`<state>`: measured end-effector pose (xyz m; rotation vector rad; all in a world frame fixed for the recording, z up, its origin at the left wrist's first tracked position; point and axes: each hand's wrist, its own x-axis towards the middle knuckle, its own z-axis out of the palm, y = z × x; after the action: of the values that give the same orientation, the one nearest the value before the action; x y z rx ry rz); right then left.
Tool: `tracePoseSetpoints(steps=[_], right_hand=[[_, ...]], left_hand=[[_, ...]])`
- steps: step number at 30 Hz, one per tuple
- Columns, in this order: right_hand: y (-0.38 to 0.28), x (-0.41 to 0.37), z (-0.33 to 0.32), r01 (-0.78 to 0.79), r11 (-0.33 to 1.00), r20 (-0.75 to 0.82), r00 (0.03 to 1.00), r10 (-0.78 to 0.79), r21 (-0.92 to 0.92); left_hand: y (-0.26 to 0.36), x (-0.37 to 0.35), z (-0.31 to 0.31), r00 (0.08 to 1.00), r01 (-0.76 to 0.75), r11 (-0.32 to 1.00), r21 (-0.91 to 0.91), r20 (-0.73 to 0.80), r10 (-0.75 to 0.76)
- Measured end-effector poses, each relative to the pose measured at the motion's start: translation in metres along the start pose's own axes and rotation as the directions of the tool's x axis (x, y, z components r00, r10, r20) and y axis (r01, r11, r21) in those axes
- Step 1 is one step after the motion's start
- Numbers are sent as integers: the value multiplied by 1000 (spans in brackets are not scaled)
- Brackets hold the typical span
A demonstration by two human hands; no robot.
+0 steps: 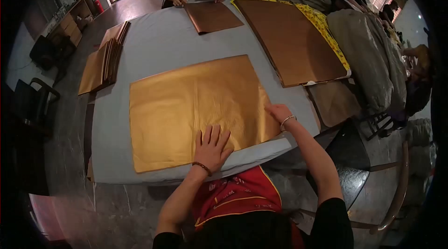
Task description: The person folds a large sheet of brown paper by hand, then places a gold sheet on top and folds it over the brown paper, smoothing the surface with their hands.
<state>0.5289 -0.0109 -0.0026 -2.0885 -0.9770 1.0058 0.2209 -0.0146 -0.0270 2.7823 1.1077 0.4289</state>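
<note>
A large sheet of gold paper (186, 104) lies flat on the grey-covered table (154, 43) in front of me. My left hand (212, 145) rests palm down on the sheet's near edge, fingers spread. At the sheet's right edge, my right hand (280, 112) touches the paper with its fingertips. Neither hand grips anything.
A stack of folded gold sheets (103, 60) sits at the table's left edge. A big stack of brown-gold sheets (291, 39) lies at the right. Across the table another person's hands (179, 0) press a folded sheet (212, 15). Filled sacks (368, 57) and a chair (368, 174) stand right.
</note>
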Motion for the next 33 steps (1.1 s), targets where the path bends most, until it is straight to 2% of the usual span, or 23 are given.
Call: tracePoseSetpoints(steps=[1, 2, 4, 5, 7, 11, 13, 14, 15, 17, 19, 21, 23, 25, 26, 28, 31, 32, 33], right_hand=[[1, -2, 2, 61, 988, 46, 997, -55, -139], [3, -5, 5, 54, 989, 48, 998, -48, -137], [5, -12, 10, 218, 972, 26, 976, -217, -88], [7, -16, 12, 213, 973, 30, 977, -211, -88], [7, -30, 15, 201, 970, 10, 979, -204, 136], [-4, -53, 12, 203, 976, 0, 979, -204, 74], [-11, -61, 15, 360, 881, -55, 931, -361, 307], [-7, -58, 9, 369, 925, -37, 930, -367, 91], [-7, -58, 7, 374, 922, -14, 927, -375, 96], [-6, -61, 4, 248, 888, 19, 961, -277, 388], [-3, -62, -3, 214, 894, 97, 957, -272, 394], [-1, -68, -5, 221, 868, 3, 969, -248, 445], [-7, -79, -10, 202, 872, 17, 972, -234, 445], [-6, -91, -14, 184, 819, 1, 975, -221, 543], [-3, -95, -15, 218, 843, -20, 971, -240, 492], [-2, -105, -13, 201, 839, -18, 975, -222, 506], [-14, -124, -2, 186, 791, -37, 979, -203, 583], [-15, -130, 1, 180, 747, -56, 981, -187, 640], [-11, -134, 4, 179, 749, -53, 980, -190, 638]], left_hand=[[0, -2, -1, 1000, 1, 1000, 7, 4, -1], [1, -3, -1, 1000, 1, 1000, 5, 12, -1], [2, -1, -3, 1000, 10, 1000, 0, 14, -10], [1, -1, -2, 1000, 12, 1000, -3, 20, -12], [0, -1, 0, 998, 13, 1000, 4, 55, -14], [1, 0, 0, 1000, 24, 1000, -1, 12, -24], [1, -1, 2, 1000, 19, 1000, -10, -1, -19], [-1, -2, 6, 1000, 2, 1000, 9, -28, -2], [-2, -2, 3, 1000, 0, 1000, -12, -18, 0], [-3, -2, 3, 999, -16, 999, -49, -44, 14], [-2, -2, 3, 1000, -27, 999, -45, -14, 26], [1, 0, 7, 997, -38, 999, -34, -66, 35], [11, 2, -9, 998, -31, 999, -32, -62, 29], [27, 4, -27, 994, -33, 999, -26, -106, 30], [36, 3, -35, 994, -34, 995, -90, -110, 24], [57, 1, -51, 993, -47, 978, -201, -115, 24], [73, -2, -34, 994, 16, 991, -136, -107, -31], [74, -4, -17, 978, 38, 994, -106, -200, -59], [75, -8, -12, 977, 42, 993, -107, -201, -63]])
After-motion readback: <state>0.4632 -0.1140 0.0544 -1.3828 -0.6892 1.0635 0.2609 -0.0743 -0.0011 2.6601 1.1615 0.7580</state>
